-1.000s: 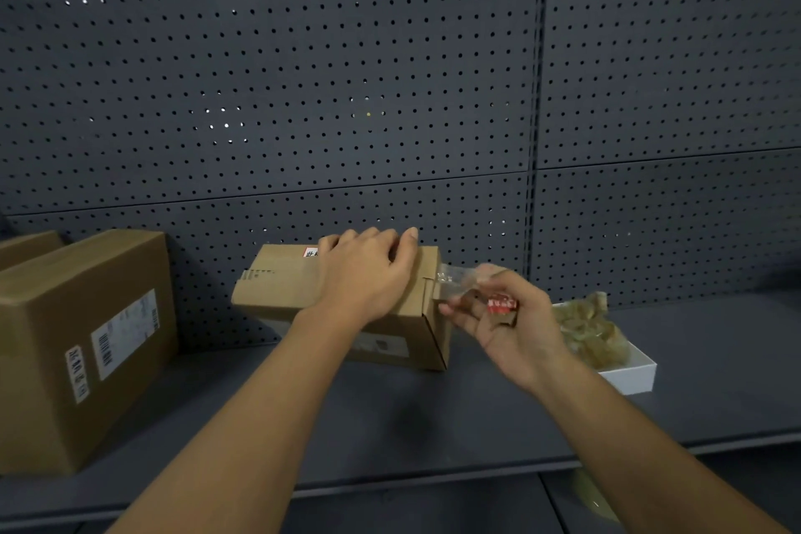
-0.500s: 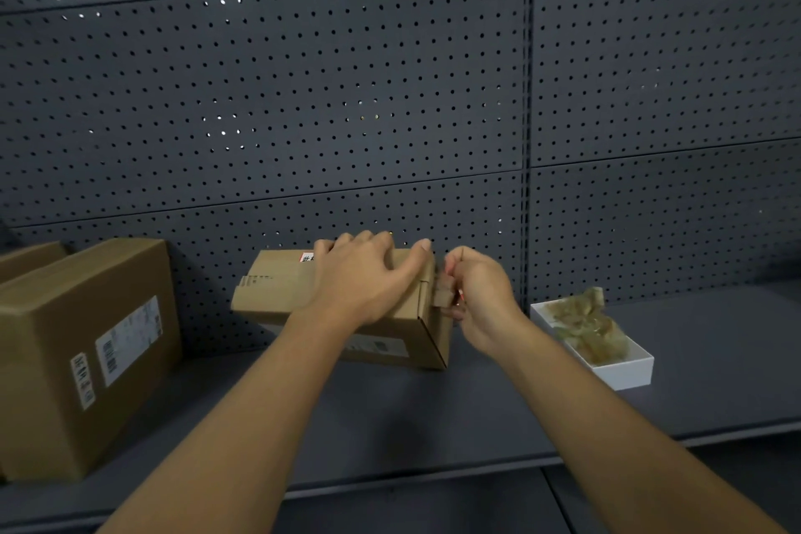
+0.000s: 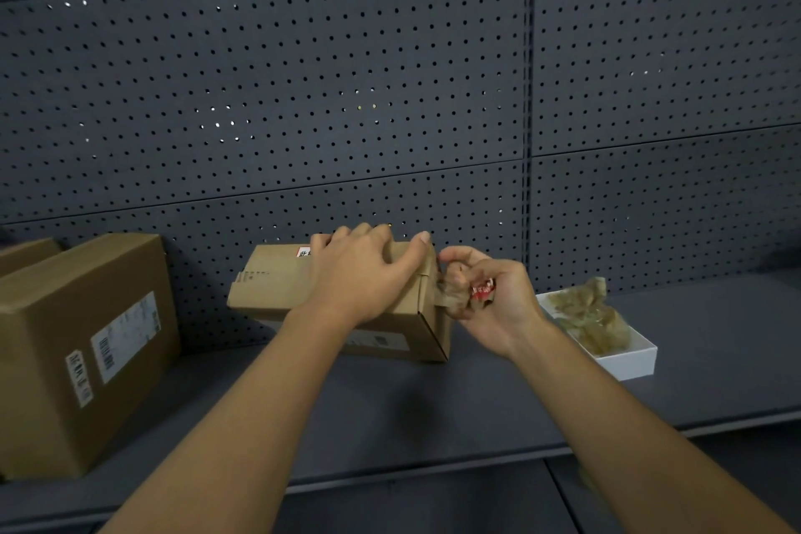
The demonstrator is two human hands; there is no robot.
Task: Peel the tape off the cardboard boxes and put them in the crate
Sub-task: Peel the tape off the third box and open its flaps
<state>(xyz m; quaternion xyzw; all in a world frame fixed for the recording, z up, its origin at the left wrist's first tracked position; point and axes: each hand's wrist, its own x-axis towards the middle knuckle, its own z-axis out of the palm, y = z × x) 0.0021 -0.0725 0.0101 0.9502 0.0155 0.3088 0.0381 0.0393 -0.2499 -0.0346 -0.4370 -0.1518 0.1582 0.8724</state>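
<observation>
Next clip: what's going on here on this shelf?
A person is stripping tape from a small cardboard box on a grey shelf. The left hand presses down on the box's top, while the right hand grips a crumpled wad of tape at the box's right end, seemingly still attached there. A white tray to the right holds earlier tape scraps. A larger box stands to the left.

Left box (image 3: pixel 26 249) cut off (frame edge)
</observation>
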